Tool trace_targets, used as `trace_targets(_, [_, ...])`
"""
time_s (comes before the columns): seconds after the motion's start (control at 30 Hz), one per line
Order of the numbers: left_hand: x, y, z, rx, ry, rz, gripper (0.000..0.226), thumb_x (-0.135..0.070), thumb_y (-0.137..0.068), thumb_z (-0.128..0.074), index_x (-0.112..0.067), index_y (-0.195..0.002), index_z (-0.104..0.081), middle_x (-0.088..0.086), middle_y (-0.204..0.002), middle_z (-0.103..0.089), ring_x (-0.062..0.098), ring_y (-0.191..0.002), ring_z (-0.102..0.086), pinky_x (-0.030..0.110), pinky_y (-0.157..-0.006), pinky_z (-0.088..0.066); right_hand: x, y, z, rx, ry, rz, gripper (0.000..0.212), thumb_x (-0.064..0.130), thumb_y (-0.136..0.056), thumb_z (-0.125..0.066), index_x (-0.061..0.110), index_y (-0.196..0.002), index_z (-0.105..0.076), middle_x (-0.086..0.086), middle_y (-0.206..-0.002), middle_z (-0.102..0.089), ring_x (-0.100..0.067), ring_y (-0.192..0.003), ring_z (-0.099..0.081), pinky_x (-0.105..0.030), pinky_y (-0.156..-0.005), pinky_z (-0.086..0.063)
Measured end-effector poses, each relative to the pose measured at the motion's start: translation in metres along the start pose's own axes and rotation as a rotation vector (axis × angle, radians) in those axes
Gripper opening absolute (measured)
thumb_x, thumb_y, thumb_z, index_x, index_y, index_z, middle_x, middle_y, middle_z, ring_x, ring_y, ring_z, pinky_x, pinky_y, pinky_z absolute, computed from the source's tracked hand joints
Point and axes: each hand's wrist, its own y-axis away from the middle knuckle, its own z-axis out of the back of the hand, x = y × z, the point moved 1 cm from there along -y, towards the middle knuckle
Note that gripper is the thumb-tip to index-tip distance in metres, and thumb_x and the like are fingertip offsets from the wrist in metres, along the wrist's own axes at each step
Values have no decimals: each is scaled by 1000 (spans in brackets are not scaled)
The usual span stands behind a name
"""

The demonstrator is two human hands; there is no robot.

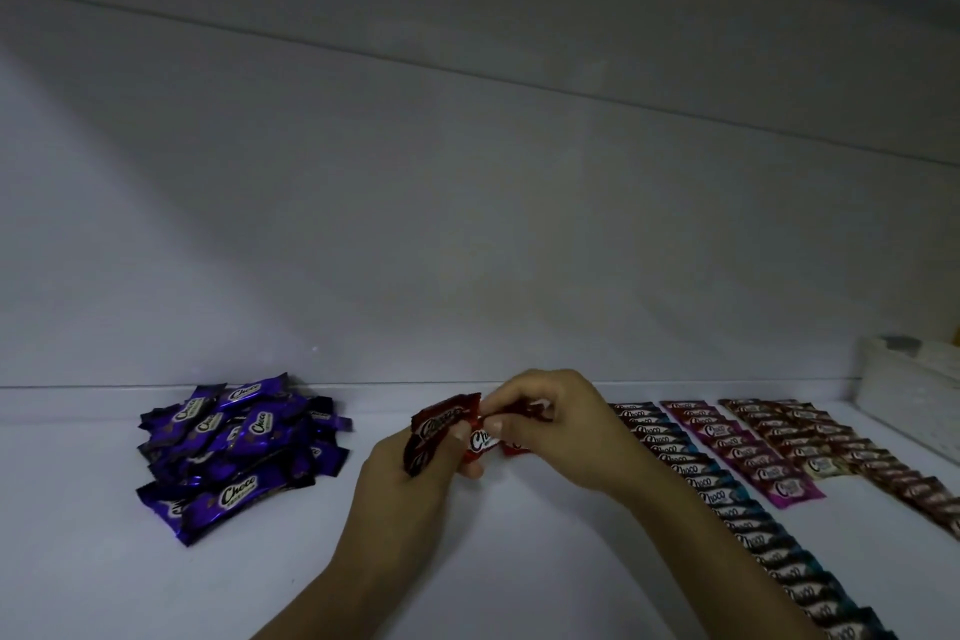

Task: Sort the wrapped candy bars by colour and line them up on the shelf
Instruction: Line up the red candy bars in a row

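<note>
Both hands meet at centre of the white shelf [519, 561], just above it. L hand [410, 478] has its fingers curled round a small bunch of red bars [441, 424], thumb pressed on top, the dark-red wrapper sticking up twd 12 o'clock. R hand [545, 426] is curled too, thumb and fingertips pinching into the same bunch from the 3 o'clock side. A brighter red wrapper [479, 441] shows btwn the two thumbs (how many bars in total, can't tell).

From the hands:
- 9 o'clock: purple pile [234, 447], loose heap, bars lying at all angles, well apart from the hands.
- 3 to 5 o'clock: teal-edged row [727, 499], bars overlapping like tiles, running from near the back wall [467, 224] to the front edge, passing under the R forearm.
- 3 o'clock, one further out: magenta row [737, 452], shorter, same overlap.
- 2 to 3 o'clock, furthest out: brown row [831, 442], w/ one cream bar [826, 466] lying just beside it, btwn brown and magenta.
- 2 o'clock, far R end of shelf: white box [904, 395], near the brown row.
</note>
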Motion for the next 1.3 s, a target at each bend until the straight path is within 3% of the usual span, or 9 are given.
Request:
trace_targets(0.2, [3,-2,2,-22,19,54,28,-41,-89,-55,-26,-74,-73,-3,-74,-72,1,-44,-44,27,-57,-35,-17,-1,23,-151,382,-151,15,18,-84,-70,30,-74,-68,13,-80,-69,-2,-78,-63,-19,-76,-50])
trace_targets(0.3, [2,-1,1,8,26,65,31,-50,-83,-55,-26,-76,-74,15,-81,-70,12,-48,-40,27,-57,-36,-26,1,27,-150,320,-285,18,19,-84,-70,31,-71,-67,15,-77,-66,-10,-81,-66,-33,-82,-54])
trace_targets(0.5, [2,-2,2,10,25,68,31,-46,-88,-53,-25,-77,-73,20,-83,-67,11,-45,-38,25,-51,-35,-34,-1,9,-85,583,-219,6,28,-81,-73,34,-81,-74,25,-68,-52,-6,-94,-56,-34,-95,-39])
trace_targets(0.7, [4,-3,1,14,26,64,28,-42,-90,-53,-27,-76,-72,15,-82,-69,9,-44,-38,21,-48,-33,-38,-3,8,-154,605,-200,7,29,-83,-71,35,-84,-73,22,-78,-55,-7,-100,-52,-28,-83,-24])
trace_targets(0.87, [2,-3,2,37,57,77,27,-43,-87,-55,-28,-73,-72,18,-83,-69,6,-41,-36,21,-50,-33,-41,-3,5,-133,748,-205,10,30,-84,-69,32,-94,-70,12,-101,-65,-11,-106,-53,-31,-94,-33])
trace_targets(0.97, [-1,-2,3,87,99,72,34,-53,-74,-54,-24,-76,-73,31,-87,-63,9,-41,-34,18,-44,-31,-26,-2,4,-199,291,-158,11,29,-87,-66,20,-93,-70,10,-92,-68,-11,-95,-61,-29,-87,-49])
trace_targets(1.07, [1,-2,2,146,94,59,37,-49,-78,-57,-16,-80,-75,29,-81,-63,9,-43,-36,16,-44,-31,0,3,-2,13,-210,-115,28,39,-85,-62,18,-100,-72,4,-88,-72,-8,-86,-67,-15,-76,-50])
trace_targets(1.2, [5,-5,1,195,80,54,31,-32,-92,-57,-13,-74,-74,9,-64,-67,3,-39,-37,12,-43,-33,12,8,-10,131,-270,-55,13,17,-89,-63,7,-86,-71,-14,-78,-68,-22,-70,-63,-56,-81,-47])
trace_targets(1.3, [2,-5,0,167,84,50,39,-48,-81,-57,-13,-82,-76,28,-77,-63,7,-40,-35,13,-42,-31,9,5,-3,-28,-282,-161,13,22,-88,-63,16,-86,-75,-7,-85,-73,-23,-83,-67,-44,-86,-51])
